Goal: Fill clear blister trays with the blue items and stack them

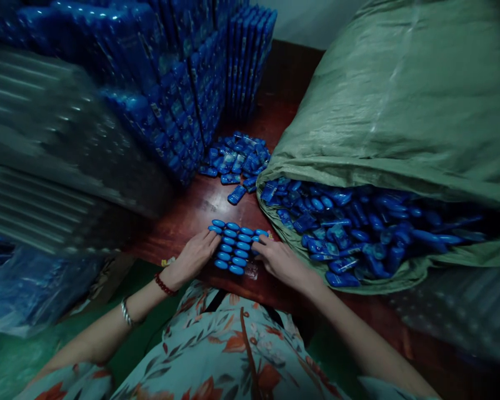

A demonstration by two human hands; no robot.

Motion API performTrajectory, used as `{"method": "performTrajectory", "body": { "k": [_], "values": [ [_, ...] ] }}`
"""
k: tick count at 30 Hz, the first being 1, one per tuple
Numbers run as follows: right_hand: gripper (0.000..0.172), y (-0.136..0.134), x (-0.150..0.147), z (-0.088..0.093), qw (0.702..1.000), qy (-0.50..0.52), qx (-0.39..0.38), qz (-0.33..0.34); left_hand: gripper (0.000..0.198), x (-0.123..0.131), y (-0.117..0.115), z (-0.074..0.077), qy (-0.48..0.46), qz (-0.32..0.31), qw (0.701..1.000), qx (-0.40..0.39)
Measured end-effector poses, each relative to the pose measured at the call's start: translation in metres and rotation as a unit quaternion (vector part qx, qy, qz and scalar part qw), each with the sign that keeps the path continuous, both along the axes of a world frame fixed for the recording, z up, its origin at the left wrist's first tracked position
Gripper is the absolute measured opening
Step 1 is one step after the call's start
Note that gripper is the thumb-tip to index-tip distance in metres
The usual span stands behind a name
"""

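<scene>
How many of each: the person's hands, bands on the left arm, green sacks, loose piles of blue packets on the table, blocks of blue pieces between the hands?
Hands: 2, left hand and right hand
Bands: 2, red beaded bracelet and silver bangle
Green sack: 1
Loose pile of blue packets: 1
Block of blue pieces: 1
Total: 7

- Rows of pieces (228,241): at the table's (208,206) near edge.
- Loose packets (237,161): behind them, between stacked packs (170,105) and sack (383,100).
- Sack: right, mouth toward the near edge (more packets (360,222) inside).
- Stacked packs: left, farther back.
- Trays (45,128): left, before the packs.
</scene>
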State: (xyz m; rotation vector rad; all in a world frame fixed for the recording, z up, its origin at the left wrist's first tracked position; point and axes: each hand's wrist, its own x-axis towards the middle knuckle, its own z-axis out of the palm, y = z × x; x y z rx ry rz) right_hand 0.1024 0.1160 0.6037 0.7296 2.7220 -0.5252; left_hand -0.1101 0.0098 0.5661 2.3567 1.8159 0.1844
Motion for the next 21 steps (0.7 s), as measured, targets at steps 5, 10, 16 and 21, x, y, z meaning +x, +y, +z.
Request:
{"method": "performTrajectory", "body": {
  "k": [5, 10, 16, 21],
  "values": [
    [0.022, 0.004, 0.015, -0.009, 0.996, 0.056, 0.027, -0.071, 0.022, -0.003, -0.001, -0.003, -0.014, 0.001, 1.000, 0.022],
    [0.026, -0.004, 0.019, -0.010, 0.995, 0.041, 0.045, -0.077, 0.021, -0.002, -0.003, -0.004, -0.009, -0.004, 1.000, 0.021],
    [0.029, 0.002, -0.010, 0.008, 0.997, -0.070, 0.041, -0.001, 0.025, 0.000, 0.001, -0.003, -0.003, 0.010, 1.000, 0.010],
    [0.031, -0.002, -0.021, -0.007, 0.995, -0.066, 0.078, 0.008, 0.025, 0.002, -0.005, -0.010, 0.030, 0.022, 0.998, 0.050]
  ]
}}
